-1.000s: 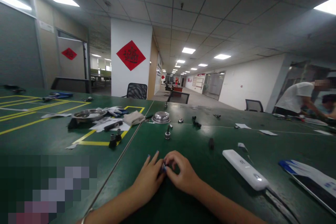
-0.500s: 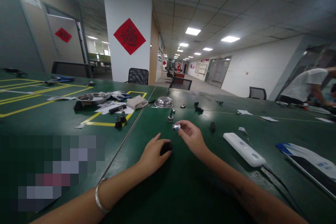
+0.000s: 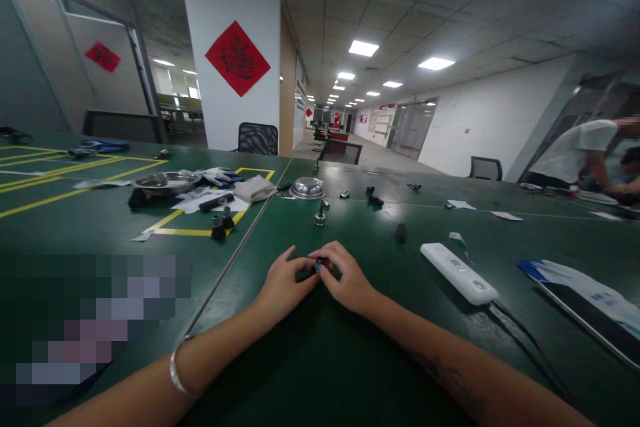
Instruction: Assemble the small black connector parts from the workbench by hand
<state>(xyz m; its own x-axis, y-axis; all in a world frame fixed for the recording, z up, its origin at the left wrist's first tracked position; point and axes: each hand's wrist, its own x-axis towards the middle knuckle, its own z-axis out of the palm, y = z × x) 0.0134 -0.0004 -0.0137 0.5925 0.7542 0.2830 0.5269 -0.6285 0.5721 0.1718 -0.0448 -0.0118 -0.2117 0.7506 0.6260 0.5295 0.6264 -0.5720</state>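
Observation:
My left hand (image 3: 287, 283) and my right hand (image 3: 347, 280) meet fingertip to fingertip just above the green table. Between them is a small shiny metal part (image 3: 319, 267), pinched in my right fingers. My left fingers are closed on a small black piece, which they almost wholly hide. Whether the two pieces touch cannot be made out. Beyond my hands stands a silver metal fitting (image 3: 320, 215) with a stem, and behind it a round shiny metal dome (image 3: 307, 188).
Left of the table seam are black-based fittings (image 3: 218, 228), a metal dish (image 3: 165, 183) and a cloth (image 3: 255, 188). On the right lie a black block (image 3: 401, 233), a white power strip (image 3: 457, 273) with its cable, and a tablet-like slab (image 3: 590, 320). A person (image 3: 575, 150) leans over the far right.
My right hand has moved left and down with the metal part, to meet my left fingers. My left hand has shifted slightly left, its black piece now mostly covered. The view has tilted slightly.

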